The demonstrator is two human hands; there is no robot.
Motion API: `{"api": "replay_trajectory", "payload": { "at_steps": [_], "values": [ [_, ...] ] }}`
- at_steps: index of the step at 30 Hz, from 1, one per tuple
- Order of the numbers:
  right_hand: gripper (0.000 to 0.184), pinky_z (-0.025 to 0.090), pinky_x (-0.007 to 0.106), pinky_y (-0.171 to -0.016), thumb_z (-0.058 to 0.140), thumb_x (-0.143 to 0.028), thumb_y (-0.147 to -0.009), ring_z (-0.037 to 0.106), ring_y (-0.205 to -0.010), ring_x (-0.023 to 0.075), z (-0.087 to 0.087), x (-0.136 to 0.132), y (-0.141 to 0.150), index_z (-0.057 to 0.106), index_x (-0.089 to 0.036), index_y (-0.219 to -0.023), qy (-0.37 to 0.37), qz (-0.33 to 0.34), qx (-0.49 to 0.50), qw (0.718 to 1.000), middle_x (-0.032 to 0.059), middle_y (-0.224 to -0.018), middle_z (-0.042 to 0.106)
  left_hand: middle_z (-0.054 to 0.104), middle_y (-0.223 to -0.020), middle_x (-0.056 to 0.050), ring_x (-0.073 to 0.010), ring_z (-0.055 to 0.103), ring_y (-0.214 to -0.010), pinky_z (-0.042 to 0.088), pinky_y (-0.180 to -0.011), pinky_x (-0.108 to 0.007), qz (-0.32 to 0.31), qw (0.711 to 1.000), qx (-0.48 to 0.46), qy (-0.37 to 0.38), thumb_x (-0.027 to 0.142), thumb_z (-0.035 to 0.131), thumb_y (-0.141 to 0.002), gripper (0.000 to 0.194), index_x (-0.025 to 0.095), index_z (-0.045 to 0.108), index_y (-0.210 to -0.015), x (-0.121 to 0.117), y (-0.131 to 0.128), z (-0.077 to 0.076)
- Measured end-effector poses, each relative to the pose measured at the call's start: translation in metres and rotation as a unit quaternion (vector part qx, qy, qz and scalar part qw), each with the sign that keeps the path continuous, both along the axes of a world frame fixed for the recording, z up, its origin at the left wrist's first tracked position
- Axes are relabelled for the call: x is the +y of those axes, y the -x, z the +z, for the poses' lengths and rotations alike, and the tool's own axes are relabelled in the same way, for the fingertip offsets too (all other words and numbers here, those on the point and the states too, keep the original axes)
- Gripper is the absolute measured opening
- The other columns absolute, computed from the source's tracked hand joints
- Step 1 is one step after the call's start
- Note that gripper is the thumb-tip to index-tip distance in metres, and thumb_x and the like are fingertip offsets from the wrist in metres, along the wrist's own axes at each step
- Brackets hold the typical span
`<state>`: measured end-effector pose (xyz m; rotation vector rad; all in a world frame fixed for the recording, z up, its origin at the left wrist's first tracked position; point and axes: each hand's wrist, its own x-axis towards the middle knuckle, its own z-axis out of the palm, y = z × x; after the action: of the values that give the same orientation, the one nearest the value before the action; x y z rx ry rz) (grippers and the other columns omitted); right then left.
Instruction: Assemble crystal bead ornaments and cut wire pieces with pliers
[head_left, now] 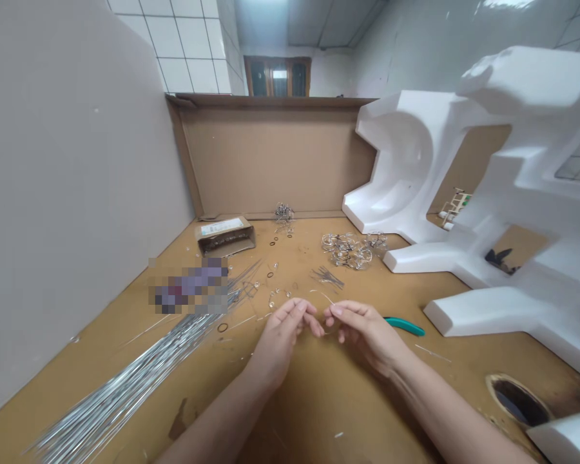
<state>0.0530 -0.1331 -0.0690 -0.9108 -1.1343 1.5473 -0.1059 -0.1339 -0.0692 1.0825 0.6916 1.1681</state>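
Note:
My right hand (362, 327) pinches a thin metal wire (323, 296) between thumb and forefinger, and its loose end curves up to the left. Close beside it, my left hand (286, 332) has thumb and fingers pressed together; whatever they hold is hidden. Partly behind my right hand lies a tool with a teal handle (406, 325); its head is out of sight. Just beyond the hands is a small pile of short wire pieces (327, 278). A long bundle of straight metal wires (145, 370) lies to the left of my left hand.
Bent wire rings (350, 250) are heaped at the back right, with a smaller wire clump (283, 212) farther back. An open small box (227, 236) stands at left. White foam packaging (488, 264) rises on the right, near a round hole (519, 401) in the table.

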Motion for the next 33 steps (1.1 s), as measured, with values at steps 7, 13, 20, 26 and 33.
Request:
{"api": "replay_trajectory", "payload": {
  "at_steps": [7, 13, 20, 26, 33],
  "values": [
    [0.02, 0.038, 0.018, -0.052, 0.069, -0.032, -0.067, 0.05, -0.057, 0.0077, 0.004, 0.001, -0.004, 0.069, -0.013, -0.073, 0.04, 0.025, 0.071, 0.996, 0.0026, -0.065, 0.06, 0.045, -0.041, 0.005, -0.0105, 0.048, -0.049, 0.036, -0.06, -0.023, -0.031, 0.999, -0.041, 0.007, 0.032, 0.047, -0.084, 0.021, 0.014, 0.054, -0.078, 0.002, -0.001, -0.001],
    [0.024, 0.032, 0.019, -0.048, 0.066, -0.036, -0.071, 0.045, -0.051, 0.0066, 0.001, -0.002, -0.007, 0.07, -0.012, -0.074, -0.002, 0.078, -0.064, 0.995, 0.0018, -0.061, 0.06, 0.042, -0.038, 0.009, -0.0085, 0.047, -0.037, 0.042, -0.065, -0.028, -0.087, 0.995, 0.057, 0.006, 0.038, 0.049, -0.082, 0.024, 0.015, 0.055, -0.079, 0.005, 0.006, -0.002],
    [0.024, 0.033, 0.02, -0.05, 0.067, -0.036, -0.069, 0.044, -0.052, 0.0068, -0.001, -0.002, -0.01, 0.068, -0.012, -0.067, -0.021, 0.042, -0.118, 0.992, 0.0007, -0.061, 0.058, 0.046, -0.039, 0.008, -0.007, 0.044, -0.038, 0.043, -0.059, -0.025, -0.011, 0.988, 0.151, 0.002, 0.041, 0.06, -0.071, 0.027, 0.016, 0.051, -0.067, 0.009, 0.004, -0.004],
    [0.024, 0.033, 0.02, -0.047, 0.067, -0.036, -0.069, 0.045, -0.049, 0.0071, 0.002, -0.003, -0.01, 0.066, -0.012, -0.072, -0.012, 0.05, -0.101, 0.994, 0.0006, -0.057, 0.059, 0.035, -0.042, 0.011, -0.0045, 0.032, -0.038, 0.042, -0.052, -0.022, 0.021, 0.992, 0.122, 0.008, 0.041, 0.061, -0.069, 0.027, 0.017, 0.049, -0.07, 0.002, 0.0, 0.0],
    [0.026, 0.036, 0.021, -0.048, 0.066, -0.038, -0.07, 0.046, -0.049, 0.0071, 0.0, -0.002, -0.009, 0.065, -0.013, -0.074, -0.009, 0.067, -0.094, 0.993, 0.0012, -0.06, 0.06, 0.034, -0.044, 0.011, -0.0049, 0.03, -0.039, 0.043, -0.052, -0.022, 0.063, 0.992, 0.107, 0.003, 0.041, 0.058, -0.071, 0.026, 0.017, 0.048, -0.071, 0.002, -0.004, -0.005]
  ]
}}
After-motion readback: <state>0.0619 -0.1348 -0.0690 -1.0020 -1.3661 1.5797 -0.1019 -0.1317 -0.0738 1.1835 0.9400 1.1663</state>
